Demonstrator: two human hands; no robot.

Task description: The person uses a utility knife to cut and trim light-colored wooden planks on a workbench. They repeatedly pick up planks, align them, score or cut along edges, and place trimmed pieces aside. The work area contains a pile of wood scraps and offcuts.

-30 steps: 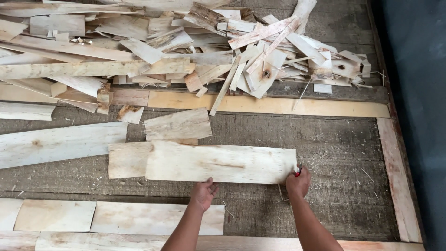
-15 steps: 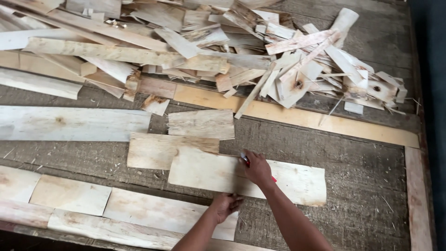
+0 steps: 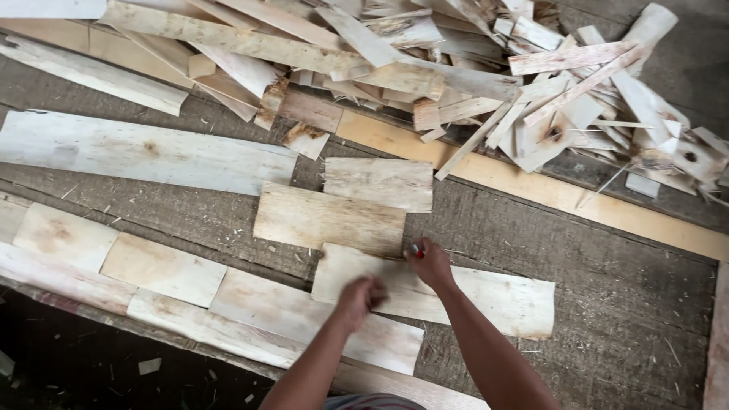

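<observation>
A heap of scrap wood offcuts (image 3: 486, 83) fills the far side of the scene, splintered strips and knotted pieces lying across one another. Along its near edge runs a long pale batten (image 3: 547, 186), slanting from the middle toward the right. To the left lies a long weathered plank (image 3: 144, 152), flat on the rough grey work surface (image 3: 630, 304). Near the middle, two short veneer pieces sit side by side: a smaller far one (image 3: 378, 182) and a wider one (image 3: 328, 220) just nearer, their edges touching or overlapping slightly. Along the near left, a row of flat veneer sheets (image 3: 163, 269) is laid end to end, running toward the near edge of the surface.

No container is in view; everything lies loose on the surface.

The wide veneer sheet (image 3: 501, 300) under the hands lies flat, near the centre and stretching to the right, its left end overlapping the row of sheets. The right hand (image 3: 430, 262) rests on its far edge, fingers curled around a small red-tipped object (image 3: 415, 248), perhaps a marker, pressed close to where this sheet meets the wider short piece. The left hand (image 3: 361, 296) lies on the sheet's left part, fingers bent loosely downward; whether they grip anything cannot be told
</observation>
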